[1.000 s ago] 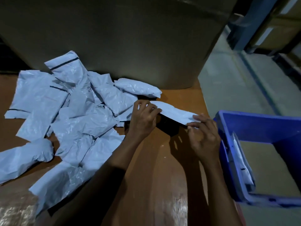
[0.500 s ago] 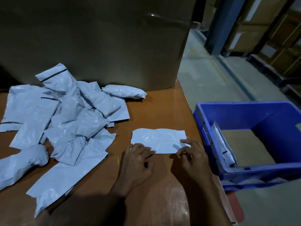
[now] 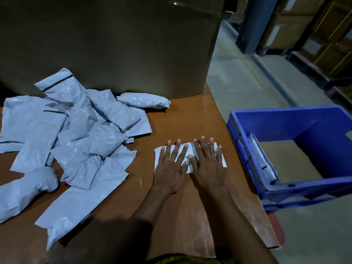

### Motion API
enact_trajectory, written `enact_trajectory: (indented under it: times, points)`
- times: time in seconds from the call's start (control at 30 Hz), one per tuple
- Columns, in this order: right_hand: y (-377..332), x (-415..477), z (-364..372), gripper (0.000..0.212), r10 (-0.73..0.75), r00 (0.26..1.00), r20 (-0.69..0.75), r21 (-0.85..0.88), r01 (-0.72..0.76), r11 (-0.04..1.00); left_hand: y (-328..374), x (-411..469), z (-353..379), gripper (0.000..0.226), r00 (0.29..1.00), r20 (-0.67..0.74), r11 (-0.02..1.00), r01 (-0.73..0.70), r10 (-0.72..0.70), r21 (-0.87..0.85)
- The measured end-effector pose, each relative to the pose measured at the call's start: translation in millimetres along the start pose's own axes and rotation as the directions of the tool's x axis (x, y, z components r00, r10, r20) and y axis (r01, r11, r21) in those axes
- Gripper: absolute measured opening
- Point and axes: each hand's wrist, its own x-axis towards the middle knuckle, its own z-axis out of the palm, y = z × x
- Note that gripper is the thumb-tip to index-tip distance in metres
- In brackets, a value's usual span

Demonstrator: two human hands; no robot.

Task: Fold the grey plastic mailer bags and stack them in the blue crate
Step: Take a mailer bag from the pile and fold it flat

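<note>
A folded grey mailer bag lies flat on the brown table, near its right edge. My left hand and my right hand lie side by side on top of it, fingers straight and spread, pressing it down. A loose pile of grey mailer bags covers the left half of the table. The blue crate stands just right of the table, with a folded grey bag leaning against its left inner wall.
A large brown cardboard box fills the back of the table behind the pile. The table's right edge runs beside the crate. Blue shelving posts and stacked cartons stand across a concrete aisle at the upper right.
The bag went from held in the air to lying on the table. Both hands moved from pinching its near edge to lying flat on it; it now looks narrower.
</note>
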Motion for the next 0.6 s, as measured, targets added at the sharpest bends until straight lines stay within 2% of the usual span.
enact_trajectory:
  times: [0.23,0.47,0.6]
  points:
    - [4,-20,11,0.063,0.028,0.999,0.018,0.023,-0.029,0.999,2,-16,-4,0.062,0.999,0.035,1.000,-0.003,0.002,0.017]
    - [6,8,8,0.067,0.038,0.995,0.091,0.003,-0.038,0.999,-7,8,-5,0.064,0.994,0.108,0.999,0.034,-0.033,-0.013]
    - [5,-15,7,0.065,0.034,0.998,0.045,0.024,-0.036,0.999,-1,-11,-3,0.064,0.997,0.083,1.000,-0.001,0.001,0.005]
